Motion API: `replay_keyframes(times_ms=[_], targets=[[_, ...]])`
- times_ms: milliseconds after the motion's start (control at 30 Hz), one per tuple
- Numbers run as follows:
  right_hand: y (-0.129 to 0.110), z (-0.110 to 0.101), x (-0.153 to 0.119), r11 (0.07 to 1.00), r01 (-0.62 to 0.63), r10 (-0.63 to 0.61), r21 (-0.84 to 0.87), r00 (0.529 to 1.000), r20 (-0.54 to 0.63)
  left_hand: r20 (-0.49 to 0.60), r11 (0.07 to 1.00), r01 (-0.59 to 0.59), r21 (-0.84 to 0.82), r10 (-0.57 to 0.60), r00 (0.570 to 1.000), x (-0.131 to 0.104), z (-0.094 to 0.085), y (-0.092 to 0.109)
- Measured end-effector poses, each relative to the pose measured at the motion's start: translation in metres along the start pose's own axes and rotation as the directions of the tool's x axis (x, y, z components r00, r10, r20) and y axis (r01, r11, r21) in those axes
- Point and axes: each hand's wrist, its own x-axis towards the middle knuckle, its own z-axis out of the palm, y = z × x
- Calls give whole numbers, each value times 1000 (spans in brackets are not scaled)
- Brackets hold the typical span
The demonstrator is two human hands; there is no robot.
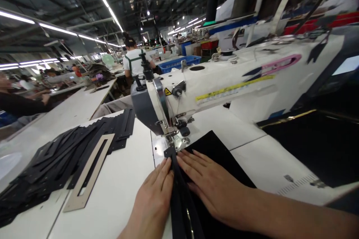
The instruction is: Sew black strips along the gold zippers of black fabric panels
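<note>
A white sewing machine (193,78) stands before me, its presser foot (171,136) over the end of a narrow black strip (174,183). The strip runs from the needle area toward me, on top of a black flat panel (213,147). My left hand (154,198) lies along the strip's left side, fingers stretched forward and touching its edge. Flat on the panel, right beside the strip, rests my right hand (210,183) with its fingers extended. A shiny gold line shows along the strip near the bottom. Whether the needle is in the material is too small to tell.
To the left lies a pile of black slotted pieces (64,153), with a beige slotted piece (91,171) at its right edge. More black material (314,145) covers the right side. Thread cones (213,0) stand behind the machine. Other people work farther off, near a blue crate (179,63).
</note>
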Motion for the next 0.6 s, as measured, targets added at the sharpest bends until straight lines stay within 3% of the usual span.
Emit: replay_keyframes(times_ms=[267,600], targets=[[4,-5,3,995,-51,43,88,994,97,80,1000,-23,-8,23,997,-3,-1,-10],[7,0,0,990,-64,64,126,998,5,137,996,-88,-15,89,987,-5,1,-23]])
